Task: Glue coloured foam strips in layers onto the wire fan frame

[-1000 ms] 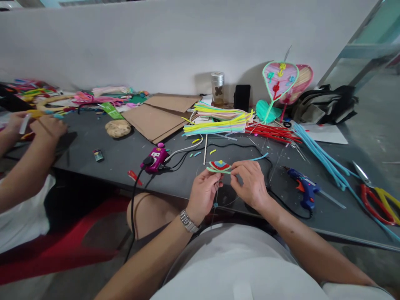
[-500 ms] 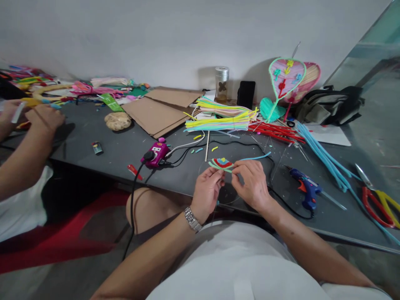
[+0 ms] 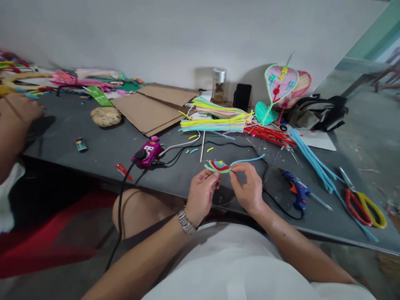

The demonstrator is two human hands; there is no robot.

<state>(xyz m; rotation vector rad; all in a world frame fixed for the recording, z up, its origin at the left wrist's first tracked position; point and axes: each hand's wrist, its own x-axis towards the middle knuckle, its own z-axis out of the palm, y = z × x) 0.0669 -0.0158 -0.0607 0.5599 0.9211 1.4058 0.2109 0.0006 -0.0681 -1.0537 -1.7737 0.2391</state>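
Just above the table's front edge, my left hand pinches a small fan-shaped piece made of pipe cleaners, layered yellow, blue, red and light green. My right hand has its thumb and index finger closed on the light green strip at the right end of that piece. Behind my right fingers a blue pipe cleaner lies on the table. To the right rests a blue glue gun with a clear stick in its back.
Pipe cleaner bundles and cardboard lie at the back. A purple power strip and cables are left of my hands. Scissors and blue pipe cleaners lie right. A decorated fan leans at the wall. A co-worker's hand is far left.
The view has turned a little to the right, so the table's things sit further left. The green strip now lies closer along the red layer. Both hands keep their pinch.
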